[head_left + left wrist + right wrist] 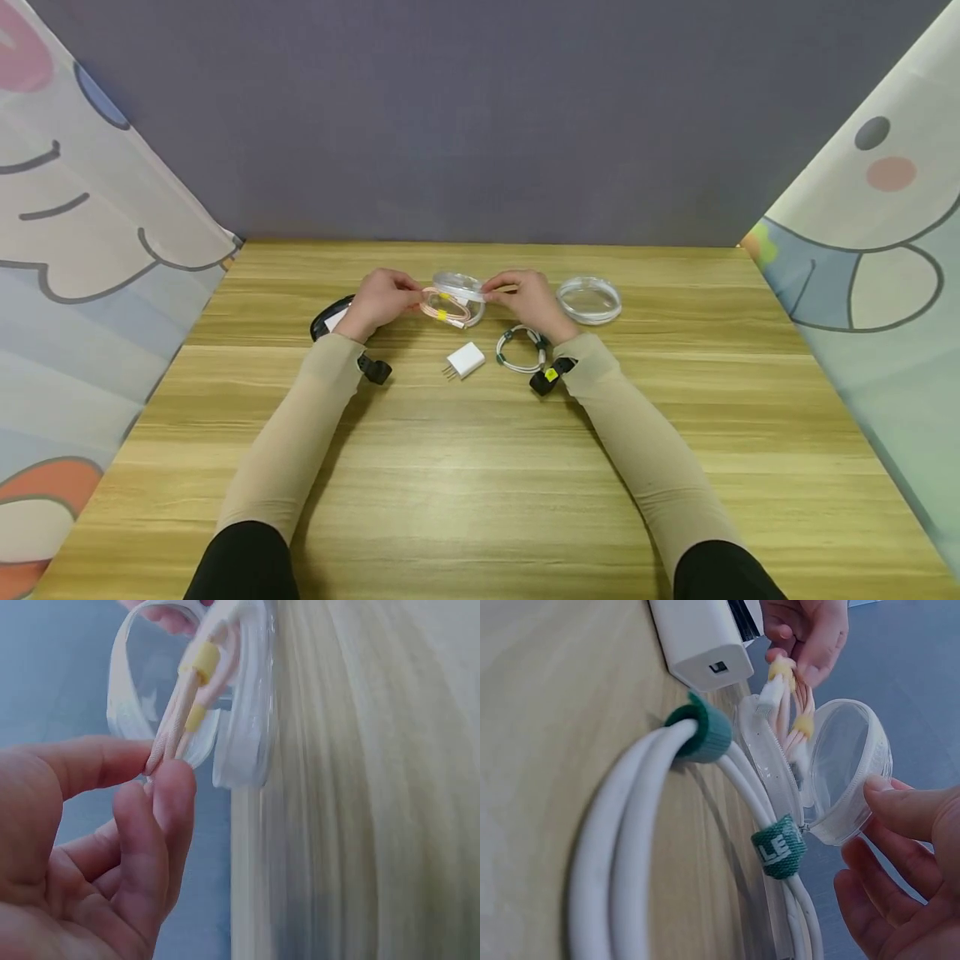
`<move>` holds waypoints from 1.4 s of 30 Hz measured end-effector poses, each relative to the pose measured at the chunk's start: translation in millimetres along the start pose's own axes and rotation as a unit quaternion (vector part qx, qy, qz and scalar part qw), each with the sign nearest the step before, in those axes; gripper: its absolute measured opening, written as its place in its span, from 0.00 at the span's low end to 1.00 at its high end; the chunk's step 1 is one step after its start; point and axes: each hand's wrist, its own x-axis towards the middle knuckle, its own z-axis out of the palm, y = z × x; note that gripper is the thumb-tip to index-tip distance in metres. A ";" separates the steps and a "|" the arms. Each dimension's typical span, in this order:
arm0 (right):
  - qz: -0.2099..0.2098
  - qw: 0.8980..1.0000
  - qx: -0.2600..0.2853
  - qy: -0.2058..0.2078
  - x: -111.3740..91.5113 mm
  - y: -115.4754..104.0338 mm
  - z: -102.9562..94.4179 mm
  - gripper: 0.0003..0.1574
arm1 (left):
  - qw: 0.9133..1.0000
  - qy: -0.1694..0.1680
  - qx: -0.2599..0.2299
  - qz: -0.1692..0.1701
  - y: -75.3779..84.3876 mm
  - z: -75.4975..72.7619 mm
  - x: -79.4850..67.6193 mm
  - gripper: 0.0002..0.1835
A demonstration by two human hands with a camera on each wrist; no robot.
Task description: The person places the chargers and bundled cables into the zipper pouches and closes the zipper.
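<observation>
A pink charging cable point(429, 310), coiled and bound with yellow ties, is pinched between the thumb and fingers of my left hand point(381, 300). In the left wrist view the pink cable point(174, 724) lies within a clear round zip case point(244, 735) with white edging. My right hand point(528, 298) holds the rim of the raised clear lid point(855, 772) between thumb and fingers. The case stands unzipped, its lid tilted up from the base.
A white plug adapter point(466, 360) lies in front of the case. Right of it is a coiled white cable point(521, 369) with green straps. A second clear round case point(588, 317) lies at right. Beside my left wrist is a black item point(320, 323), partly hidden.
</observation>
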 end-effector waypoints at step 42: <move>-0.013 1.000 0.001 0.000 1.9 2.5 -1.9 0.05 | 0.996 0.012 0.051 0.068 13.5 19.6 22.7 0.10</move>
